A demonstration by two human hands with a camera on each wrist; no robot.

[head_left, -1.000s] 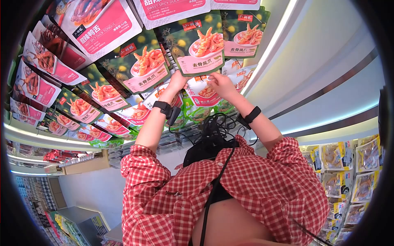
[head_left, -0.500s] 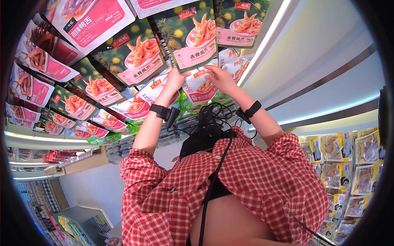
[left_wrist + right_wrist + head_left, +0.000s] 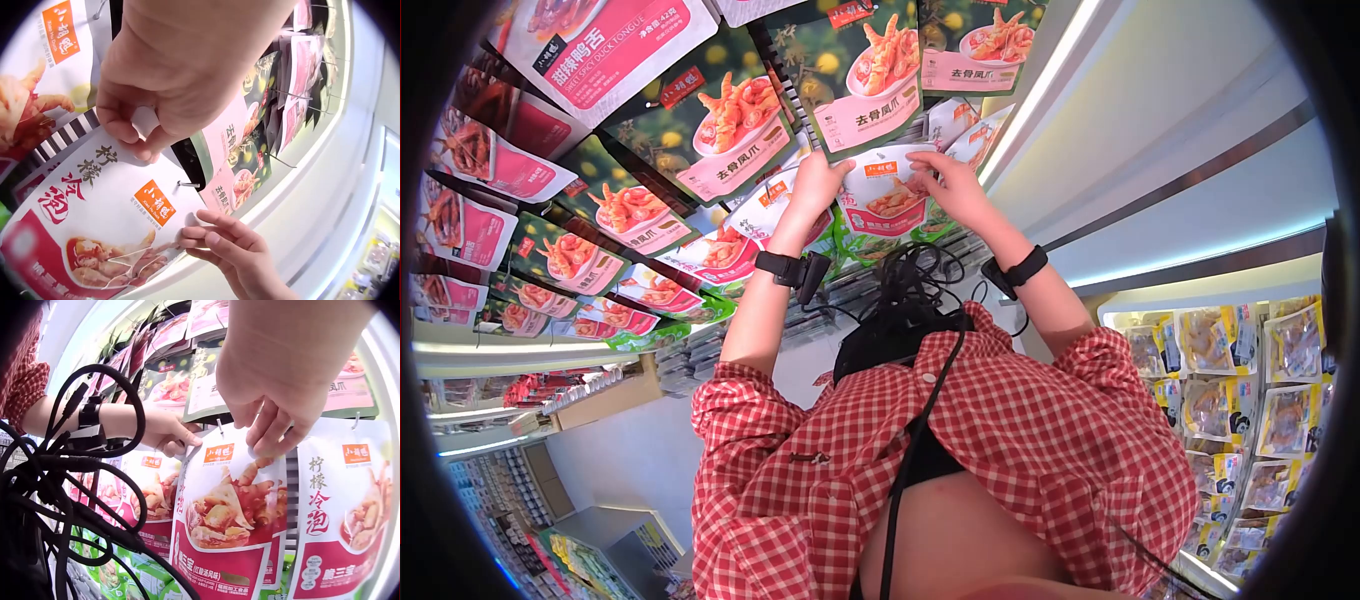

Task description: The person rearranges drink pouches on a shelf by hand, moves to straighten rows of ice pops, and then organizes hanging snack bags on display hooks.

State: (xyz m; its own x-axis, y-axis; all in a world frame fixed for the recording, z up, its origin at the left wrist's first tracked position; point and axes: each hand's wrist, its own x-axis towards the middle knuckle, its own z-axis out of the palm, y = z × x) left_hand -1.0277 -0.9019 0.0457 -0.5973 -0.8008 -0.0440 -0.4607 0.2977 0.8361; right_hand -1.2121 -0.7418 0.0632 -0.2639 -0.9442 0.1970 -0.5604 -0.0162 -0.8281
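A white and pink pouch (image 3: 884,190) hangs from a metal hook, seen close in the left wrist view (image 3: 125,219) and the right wrist view (image 3: 225,512). At its upper left edge my left hand (image 3: 815,190) pinches the pouch between thumb and fingers. My right hand (image 3: 956,190) holds the opposite upper edge with its fingertips, as the right wrist view shows (image 3: 281,381). The hook tip (image 3: 189,184) pokes out through the pouch's top between the hands. Just above hang green and pink pouches (image 3: 865,115).
Rows of hanging pouches (image 3: 635,215) fill the left, with duck tongue pouches (image 3: 600,60) at the top. Green packs (image 3: 880,245) hang lower down. Black cables (image 3: 75,506) dangle near my chest. Pale shelf panels (image 3: 1180,180) and yellow-edged packs (image 3: 1210,340) are at the right.
The pouches have shifted up and left in the head view. More of the white pouch's top now shows between my hands, and both hands have moved slightly apart.
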